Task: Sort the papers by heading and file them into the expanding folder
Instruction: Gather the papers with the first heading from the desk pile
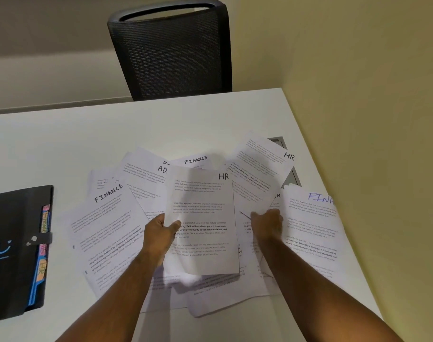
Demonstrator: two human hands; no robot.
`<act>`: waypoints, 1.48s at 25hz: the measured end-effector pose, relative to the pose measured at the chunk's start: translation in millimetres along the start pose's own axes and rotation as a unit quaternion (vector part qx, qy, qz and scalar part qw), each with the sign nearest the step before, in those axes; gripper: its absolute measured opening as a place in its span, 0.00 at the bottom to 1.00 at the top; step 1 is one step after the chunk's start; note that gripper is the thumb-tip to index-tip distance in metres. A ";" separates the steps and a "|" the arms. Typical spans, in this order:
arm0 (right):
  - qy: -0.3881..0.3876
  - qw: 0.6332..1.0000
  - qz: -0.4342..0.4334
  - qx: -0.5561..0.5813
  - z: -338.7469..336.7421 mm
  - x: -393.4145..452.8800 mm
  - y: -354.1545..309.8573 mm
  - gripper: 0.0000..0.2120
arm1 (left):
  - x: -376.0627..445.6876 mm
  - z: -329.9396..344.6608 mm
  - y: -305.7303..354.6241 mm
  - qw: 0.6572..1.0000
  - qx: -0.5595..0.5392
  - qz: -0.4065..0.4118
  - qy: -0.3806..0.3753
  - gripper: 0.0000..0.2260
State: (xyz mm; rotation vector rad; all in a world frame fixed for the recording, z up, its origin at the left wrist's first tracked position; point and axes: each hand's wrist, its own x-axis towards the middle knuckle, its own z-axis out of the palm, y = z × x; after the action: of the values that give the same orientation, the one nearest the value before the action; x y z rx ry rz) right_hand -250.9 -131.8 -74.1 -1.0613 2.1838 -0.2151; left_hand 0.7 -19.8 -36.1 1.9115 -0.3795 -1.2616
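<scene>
Black expanding folder (13, 248) at nine o'clock on the white table (87, 134), FINANCE sheet (107, 233) beside it, left hand (161, 234) pinching the raised HR sheet (203, 225) at centre, right hand (267, 224) at three o'clock, fingers gripping a second HR sheet (257, 174), spread papers beneath.

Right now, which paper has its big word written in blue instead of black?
The FINANCE sheet at the far right, beside the right hand. Its heading is blue ink, cut off at the paper's edge; every other visible heading is black.
</scene>
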 end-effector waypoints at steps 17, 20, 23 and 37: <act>0.023 0.994 0.106 0.018 23.4 5.1 -32.2 0.32 | -1.3 10.0 -7.5 0.999 0.018 0.002 -0.036 0.08; 0.021 0.995 0.078 0.051 19.9 5.1 -29.4 0.17 | -1.5 10.1 -7.0 0.999 0.032 0.001 -0.037 0.08; 0.020 0.997 0.019 0.074 12.3 6.7 -29.2 0.10 | -1.5 9.5 -8.1 0.999 0.038 -0.006 -0.038 0.08; 0.141 0.971 -0.051 0.187 -62.8 29.4 -53.1 0.09 | -8.9 6.4 -16.3 0.998 0.052 -0.010 -0.035 0.07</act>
State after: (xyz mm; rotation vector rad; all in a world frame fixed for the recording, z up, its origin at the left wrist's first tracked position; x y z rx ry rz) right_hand -270.6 -197.2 -19.8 -0.9703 2.2122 -0.8355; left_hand -11.8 -6.7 -44.0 1.9650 -0.4712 -1.3483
